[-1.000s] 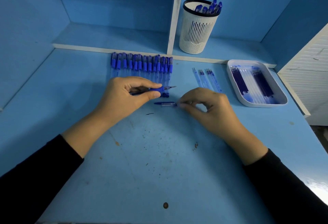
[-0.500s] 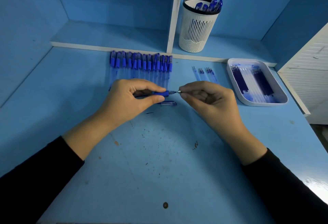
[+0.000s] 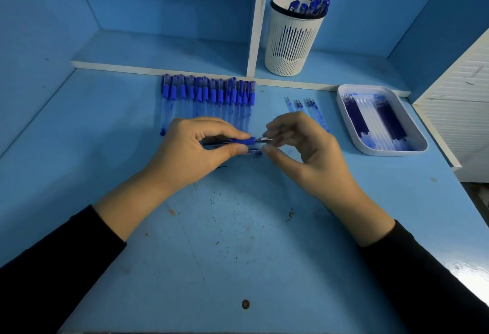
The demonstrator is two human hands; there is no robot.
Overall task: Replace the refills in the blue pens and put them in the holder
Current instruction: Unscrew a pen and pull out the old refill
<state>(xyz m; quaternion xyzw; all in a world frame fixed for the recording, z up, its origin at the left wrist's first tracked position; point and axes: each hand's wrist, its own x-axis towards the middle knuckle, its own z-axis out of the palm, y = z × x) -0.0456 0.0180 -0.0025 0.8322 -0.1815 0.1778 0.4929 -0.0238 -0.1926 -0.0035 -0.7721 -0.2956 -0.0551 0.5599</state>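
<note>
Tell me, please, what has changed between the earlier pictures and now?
The right hand let go of the small clear blue piece on the blue desk and rose to the metal tip of the blue-grip pen; whether its fingers pinch it is unclear. The left hand still grips that pen. The piece, the row of blue-capped pens, the white slotted holder and the white tray stayed put.
</note>
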